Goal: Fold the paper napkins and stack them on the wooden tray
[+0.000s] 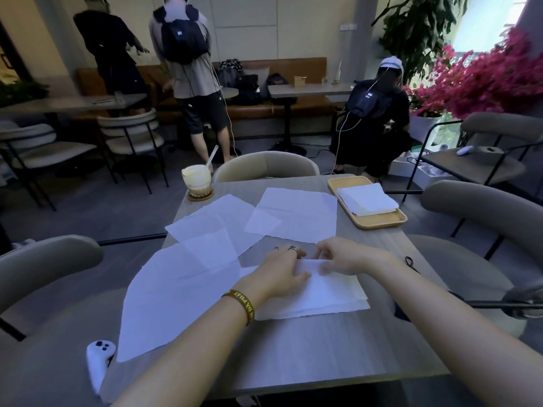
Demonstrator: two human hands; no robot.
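Now the grip is the right hand (343, 257), its fingers curled and pinching the far edge of the half-folded napkin (323, 292). The left hand (282, 271) lies just beside it, straighter fingers pressing the same napkin flat against the tabletop (293, 348). To do this fold well, I would use the left hand as the anchor and bring the pinched edge over until it meets the edge nearest the body. Then check that the corners match (the layers at the near edge look a little staggered) and run the fingers along the crease. Thin paper skews and tears easily, so light pressure should do. Left of the grip and beyond it lie three open sheets; the nearest sheet (176, 289) seems to run under the left hand. Beyond the grip and to its right, well apart, sits the wooden tray (379, 223) with a stack of folded napkins (367, 198) on it, where this one belongs.
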